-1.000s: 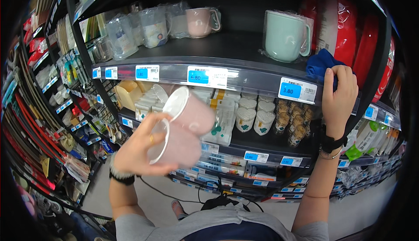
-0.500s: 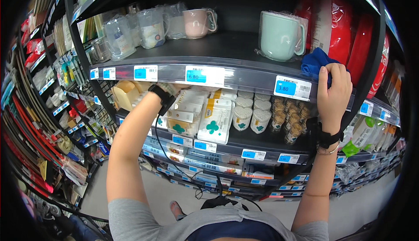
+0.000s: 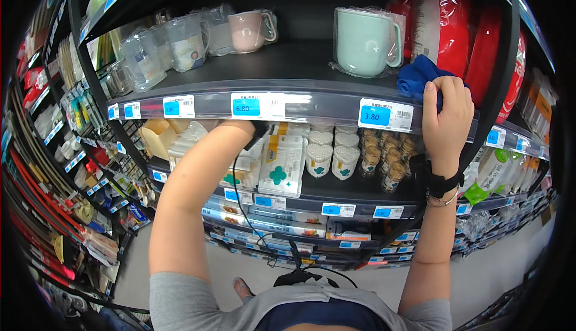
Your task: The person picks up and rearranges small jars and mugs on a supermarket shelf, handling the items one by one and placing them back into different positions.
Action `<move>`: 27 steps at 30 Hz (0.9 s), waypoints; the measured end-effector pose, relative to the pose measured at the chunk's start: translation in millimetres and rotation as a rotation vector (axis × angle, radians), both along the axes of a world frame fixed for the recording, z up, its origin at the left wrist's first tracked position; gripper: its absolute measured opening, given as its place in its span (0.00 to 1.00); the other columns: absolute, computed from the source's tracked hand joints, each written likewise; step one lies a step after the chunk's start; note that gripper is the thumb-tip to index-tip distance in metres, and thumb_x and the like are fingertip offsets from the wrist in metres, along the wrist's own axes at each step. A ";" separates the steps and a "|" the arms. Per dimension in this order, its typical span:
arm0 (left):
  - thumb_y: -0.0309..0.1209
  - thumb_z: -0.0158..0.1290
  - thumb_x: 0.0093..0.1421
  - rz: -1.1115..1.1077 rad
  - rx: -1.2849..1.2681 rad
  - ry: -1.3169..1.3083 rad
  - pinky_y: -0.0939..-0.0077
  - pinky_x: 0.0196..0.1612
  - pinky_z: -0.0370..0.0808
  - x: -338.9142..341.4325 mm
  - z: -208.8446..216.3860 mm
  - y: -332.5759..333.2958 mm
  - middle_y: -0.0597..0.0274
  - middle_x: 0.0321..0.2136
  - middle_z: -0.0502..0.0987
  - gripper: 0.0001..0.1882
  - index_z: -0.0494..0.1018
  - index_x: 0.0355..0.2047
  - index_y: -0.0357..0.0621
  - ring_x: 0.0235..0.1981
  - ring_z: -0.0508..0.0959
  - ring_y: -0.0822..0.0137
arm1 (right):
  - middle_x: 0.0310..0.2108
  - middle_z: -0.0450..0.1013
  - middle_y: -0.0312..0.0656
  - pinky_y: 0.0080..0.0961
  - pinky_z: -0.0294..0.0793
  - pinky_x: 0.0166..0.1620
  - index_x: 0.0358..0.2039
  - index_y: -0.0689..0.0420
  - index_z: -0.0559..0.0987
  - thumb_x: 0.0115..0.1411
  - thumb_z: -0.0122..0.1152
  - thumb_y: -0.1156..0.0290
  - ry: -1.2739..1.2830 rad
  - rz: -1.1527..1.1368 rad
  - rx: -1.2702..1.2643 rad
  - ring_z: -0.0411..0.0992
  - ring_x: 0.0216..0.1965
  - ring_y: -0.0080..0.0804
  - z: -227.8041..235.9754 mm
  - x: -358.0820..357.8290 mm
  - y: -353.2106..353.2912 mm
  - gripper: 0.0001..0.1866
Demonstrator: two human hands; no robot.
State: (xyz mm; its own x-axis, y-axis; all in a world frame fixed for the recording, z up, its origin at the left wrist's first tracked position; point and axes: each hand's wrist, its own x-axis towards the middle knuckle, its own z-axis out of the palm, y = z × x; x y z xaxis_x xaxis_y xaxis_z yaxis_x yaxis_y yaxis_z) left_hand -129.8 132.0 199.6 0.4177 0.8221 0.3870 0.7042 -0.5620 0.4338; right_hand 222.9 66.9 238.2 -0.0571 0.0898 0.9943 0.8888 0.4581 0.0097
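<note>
My right hand [image 3: 449,115] grips a crumpled blue cloth [image 3: 421,78] at the right end of the upper shelf's front edge. Its fingers curl over the cloth, and the thumb points up. Just left of the cloth stands a mint-green mug [image 3: 363,42] in clear wrap. My left forearm [image 3: 195,181] reaches in beneath the upper shelf [image 3: 294,61]. The left hand and its fingers are hidden behind the shelf's label strip. Below that arm hang white packets with green clover marks [image 3: 281,166].
Wrapped clear jugs [image 3: 144,60] and a pink mug [image 3: 249,32] line the shelf's left. Red packages [image 3: 453,28] stand at the right. Heart-topped white containers [image 3: 345,154] and small cork-topped jars [image 3: 393,175] sit on the lower shelf. A black cable [image 3: 240,211] dangles before the shelves.
My left hand has gone deeper under the upper shelf, so its wrist strap is mostly hidden. The view has shifted slightly, moving the shelf left and up. My right hand remains on the cloth.
</note>
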 end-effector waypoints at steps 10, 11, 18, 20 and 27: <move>0.37 0.60 0.64 -0.172 0.017 0.071 0.66 0.52 0.78 65.4 -13.9 19.6 0.55 0.48 0.81 0.21 0.76 0.55 0.44 0.47 0.81 0.60 | 0.30 0.71 0.36 0.35 0.64 0.41 0.28 0.54 0.74 0.62 0.60 0.66 0.011 0.022 0.013 0.68 0.34 0.37 1.2 -3.5 -0.3 0.08; 0.37 0.60 0.64 -0.184 0.020 0.074 0.66 0.52 0.78 67.4 -14.3 19.5 0.55 0.48 0.81 0.21 0.76 0.55 0.44 0.47 0.81 0.60 | 0.30 0.71 0.36 0.35 0.64 0.41 0.28 0.54 0.74 0.62 0.60 0.66 0.014 0.026 0.015 0.68 0.34 0.37 1.8 -5.8 -0.9 0.08; 0.40 0.57 0.65 0.094 -0.078 0.260 0.58 0.51 0.77 112.8 2.6 -56.3 0.46 0.43 0.80 0.23 0.72 0.56 0.41 0.43 0.81 0.48 | 0.30 0.71 0.35 0.35 0.64 0.41 0.27 0.54 0.73 0.61 0.61 0.66 0.020 0.005 0.005 0.68 0.34 0.37 1.4 0.1 -2.5 0.08; 0.38 0.58 0.62 -0.156 0.181 0.219 0.57 0.55 0.75 106.7 -16.2 -89.5 0.38 0.50 0.76 0.24 0.72 0.54 0.35 0.52 0.77 0.44 | 0.30 0.71 0.35 0.35 0.64 0.41 0.28 0.54 0.73 0.61 0.61 0.67 0.020 0.012 0.011 0.68 0.34 0.37 1.6 -1.3 -3.3 0.08; 0.32 0.63 0.59 -0.210 0.415 0.150 0.72 0.44 0.79 94.0 120.1 -174.5 0.58 0.41 0.80 0.17 0.77 0.47 0.40 0.40 0.81 0.63 | 0.30 0.71 0.36 0.35 0.64 0.42 0.28 0.54 0.73 0.61 0.60 0.67 0.009 -0.004 0.011 0.69 0.35 0.37 -1.6 -2.8 0.6 0.08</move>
State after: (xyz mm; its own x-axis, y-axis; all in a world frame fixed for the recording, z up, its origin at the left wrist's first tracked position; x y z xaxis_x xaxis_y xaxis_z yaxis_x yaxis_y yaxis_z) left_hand -35.9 -42.5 319.7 0.6342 0.5033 0.5869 0.5950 -0.8024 0.0452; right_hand 220.0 67.6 236.6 -0.0474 0.0792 0.9957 0.8905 0.4548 0.0062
